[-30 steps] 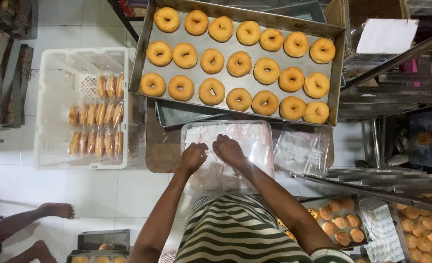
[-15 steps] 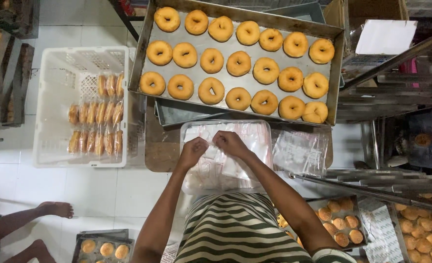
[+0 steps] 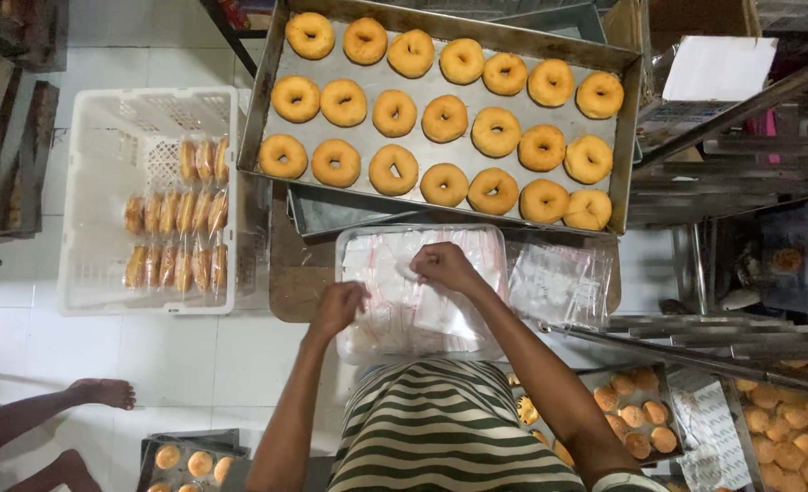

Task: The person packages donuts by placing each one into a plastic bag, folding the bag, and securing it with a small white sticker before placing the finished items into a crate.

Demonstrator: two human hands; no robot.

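A metal tray [image 3: 331, 211] of clear plastic bags [image 3: 390, 319] lies in front of me on a small wooden table [image 3: 290, 273]. My left hand [image 3: 338, 308] rests on the bag pile at its left side, fingers curled on a bag. My right hand [image 3: 440, 266] pinches the top of a clear bag near the pile's middle. Beyond it sits a large steel baking tray [image 3: 267, 100] with several rows of golden ring doughnuts [image 3: 445, 118].
A white plastic crate [image 3: 94, 191] at left holds several bagged doughnuts [image 3: 180, 228]. More loose bags [image 3: 559, 282] lie right of the pile. Trays of small buns [image 3: 636, 424] and metal racks [image 3: 741, 337] stand at right. Another person's bare feet [image 3: 103, 394] show at lower left.
My left hand has slid down and left on the pile while my right hand moved slightly right, pulling a bag apart from the stack. The other person's foot shifted a little.
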